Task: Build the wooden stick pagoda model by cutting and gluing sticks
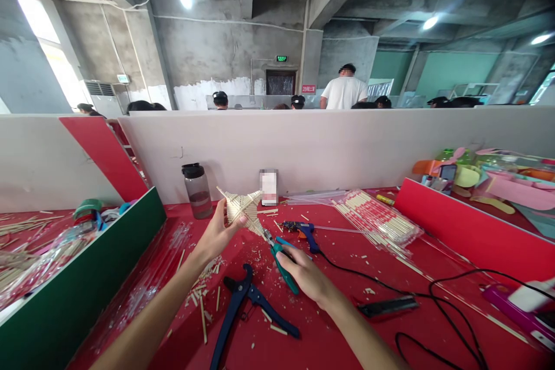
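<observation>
My left hand (218, 233) grips a small flat panel made of glued wooden sticks (243, 207) and holds it up above the red table (347, 300). My right hand (303, 274) is closed round the teal handles of small cutting pliers (281, 261). The pliers' jaws touch the lower right edge of the stick panel. Cut stick ends lie scattered under both hands.
Blue-handled cutters (245, 300) lie near my forearms. A blue glue gun (303, 231) with a black cord, a bag of sticks (377, 222), a dark-capped bottle (197, 189) and a phone (269, 187) stand behind. A green divider (87, 277) is left, a red one (468, 231) right. People stand beyond the partition.
</observation>
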`<state>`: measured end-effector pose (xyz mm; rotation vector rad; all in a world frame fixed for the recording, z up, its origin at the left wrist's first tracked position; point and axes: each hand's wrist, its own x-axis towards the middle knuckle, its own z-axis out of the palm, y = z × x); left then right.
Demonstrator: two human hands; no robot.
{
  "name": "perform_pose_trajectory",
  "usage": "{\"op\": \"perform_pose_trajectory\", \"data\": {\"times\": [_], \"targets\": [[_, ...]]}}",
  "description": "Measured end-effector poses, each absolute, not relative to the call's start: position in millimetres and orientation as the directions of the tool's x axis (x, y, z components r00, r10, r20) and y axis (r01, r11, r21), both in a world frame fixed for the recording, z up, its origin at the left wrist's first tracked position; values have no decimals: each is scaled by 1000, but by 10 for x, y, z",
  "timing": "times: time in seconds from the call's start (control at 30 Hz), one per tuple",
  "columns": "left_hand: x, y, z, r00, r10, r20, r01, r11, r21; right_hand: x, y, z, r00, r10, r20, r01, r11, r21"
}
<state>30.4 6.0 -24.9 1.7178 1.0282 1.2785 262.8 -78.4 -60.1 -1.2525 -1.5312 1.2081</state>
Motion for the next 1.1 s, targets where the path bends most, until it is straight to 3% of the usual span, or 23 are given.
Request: {"op": "perform_pose_trajectory", "data": {"times": [0.23,0.5,0.8,1.1], "targets": [[297,49,-266,181,905,385,186,-416,890,2617,-780,-612,-208,976,66,315,130,-940],[293,73,-318,174,906,385,182,-414,892,2554,-782,-665,-207,978,35,252,88,-964],[295,39,-239,177,893,415,197,-445,873,2468,-786,-820,-141,978,156,301,192,-934],[285,-1,-171,174,885,432,250,-464,850,2382,-746,-983,-129,975,178,310,210,-927]]}}
